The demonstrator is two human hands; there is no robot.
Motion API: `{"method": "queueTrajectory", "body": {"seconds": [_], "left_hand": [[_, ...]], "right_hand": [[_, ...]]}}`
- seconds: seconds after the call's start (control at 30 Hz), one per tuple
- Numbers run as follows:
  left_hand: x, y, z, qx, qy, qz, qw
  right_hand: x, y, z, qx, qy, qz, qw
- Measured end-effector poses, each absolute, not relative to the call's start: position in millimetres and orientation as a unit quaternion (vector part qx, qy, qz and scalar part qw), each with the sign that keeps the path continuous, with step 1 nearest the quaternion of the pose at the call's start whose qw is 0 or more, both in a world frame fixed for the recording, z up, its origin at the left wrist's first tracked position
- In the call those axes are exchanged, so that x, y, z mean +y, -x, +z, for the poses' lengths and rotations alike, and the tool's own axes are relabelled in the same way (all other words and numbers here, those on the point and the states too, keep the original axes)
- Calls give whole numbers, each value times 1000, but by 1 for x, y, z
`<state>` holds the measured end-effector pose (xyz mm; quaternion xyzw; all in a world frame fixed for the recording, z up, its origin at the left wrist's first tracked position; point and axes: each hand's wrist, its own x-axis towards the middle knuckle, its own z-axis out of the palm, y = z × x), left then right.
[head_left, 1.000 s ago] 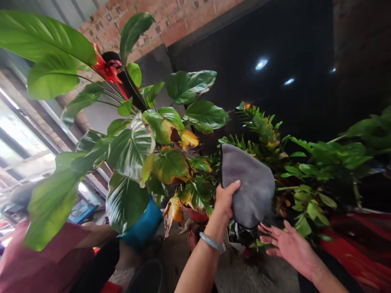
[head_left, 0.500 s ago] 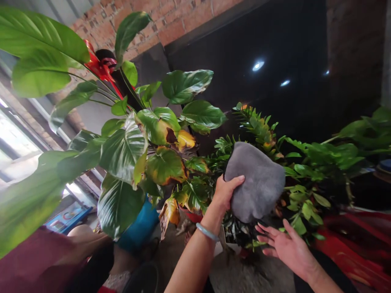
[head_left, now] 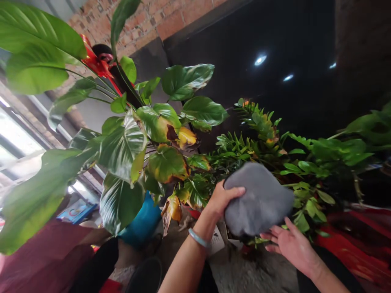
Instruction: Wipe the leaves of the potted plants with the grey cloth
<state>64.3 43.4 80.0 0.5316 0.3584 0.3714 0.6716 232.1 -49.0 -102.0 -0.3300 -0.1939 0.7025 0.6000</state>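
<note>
A grey cloth [head_left: 258, 199] is spread out in front of me, gripped at its left edge by my left hand [head_left: 224, 199], thumb on top. Just beneath its lower right corner is my right hand [head_left: 291, 244], palm up with fingers apart; whether the fingertips touch the cloth I cannot tell. A pale bracelet [head_left: 199, 238] circles my left wrist. Left of the cloth stands a large-leaved plant [head_left: 122, 142], some of its leaves yellow and brown at the edges. Behind the cloth grow smaller leafy plants [head_left: 256, 126].
A person in a maroon top [head_left: 45, 256] sits at the lower left, near a blue rounded object [head_left: 142, 221]. A red ribbon [head_left: 97, 63] is tied to the plant's dark pole. Behind is a glossy black panel [head_left: 229, 53]; a red object [head_left: 354, 244] lies at right.
The cloth in my left hand has come down and slightly to the right, nearer my right hand. My right hand has shifted a little rightward, still open.
</note>
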Motion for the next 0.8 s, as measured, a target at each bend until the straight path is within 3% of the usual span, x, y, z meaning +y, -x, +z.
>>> {"method": "queueTrajectory", "body": {"seconds": [0.1, 0.33, 0.53, 0.6, 0.8], "left_hand": [[50, -74, 63, 413, -461, 430, 657], [18, -24, 38, 443, -579, 189, 657], [43, -17, 78, 402, -483, 443, 640], [46, -24, 69, 423, -449, 466, 633], [10, -13, 14, 451, -556, 218, 664]], "right_hand": [[-49, -231, -98, -168, 326, 719, 590], [-50, -235, -93, -169, 312, 738, 573], [-49, -234, -98, -142, 327, 725, 589], [-50, -232, -96, -139, 326, 728, 587], [-50, -231, -98, -164, 318, 740, 569]]}}
